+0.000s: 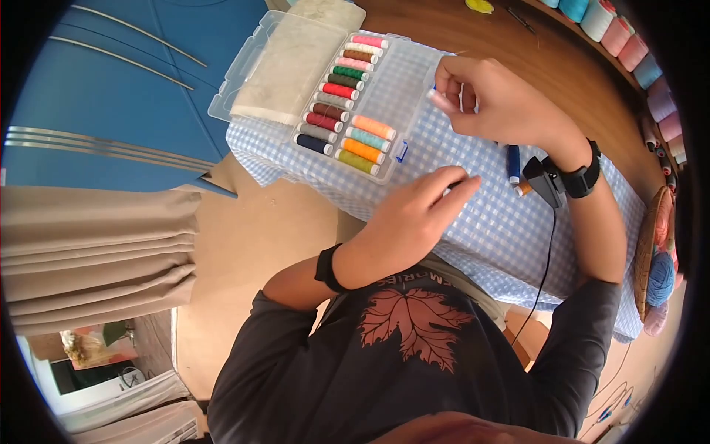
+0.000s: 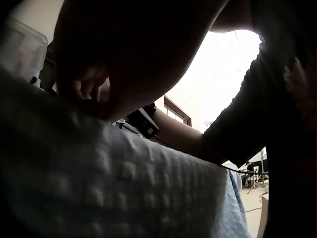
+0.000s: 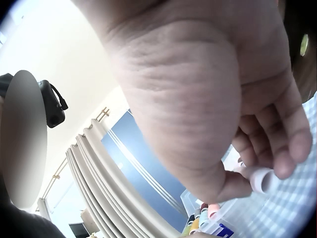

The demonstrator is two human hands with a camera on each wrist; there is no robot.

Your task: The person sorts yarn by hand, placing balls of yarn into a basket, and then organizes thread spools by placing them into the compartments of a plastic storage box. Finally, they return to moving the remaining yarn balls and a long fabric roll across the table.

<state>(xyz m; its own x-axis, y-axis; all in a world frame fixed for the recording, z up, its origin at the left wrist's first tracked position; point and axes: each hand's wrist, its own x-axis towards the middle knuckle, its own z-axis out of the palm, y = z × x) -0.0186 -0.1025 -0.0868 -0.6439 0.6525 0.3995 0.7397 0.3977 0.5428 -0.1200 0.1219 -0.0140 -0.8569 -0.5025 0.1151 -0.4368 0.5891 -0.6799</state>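
Note:
My right hand (image 1: 492,103) is raised over the table, right of the thread case. Its thumb and fingers pinch a pale thread spool (image 3: 263,181) by its side, the white hollow end facing out in the right wrist view. My left hand (image 1: 414,214) is low at the table's near edge, thumb and forefinger close together around a small dark patch; I cannot tell whether that is a held thing. The clear plastic case (image 1: 403,81) lies open, holding rows of coloured spools, among them an orange spool (image 1: 374,127) and a navy spool (image 1: 313,143).
Near my right wrist lie a dark blue spool (image 1: 514,164) and a brown spool (image 1: 523,189), partly hidden. A blue checked cloth (image 1: 488,237) covers the table. Thread cones (image 1: 597,21) line the far right edge, with a yarn basket (image 1: 648,251) nearer. A cable hangs from the right wrist camera.

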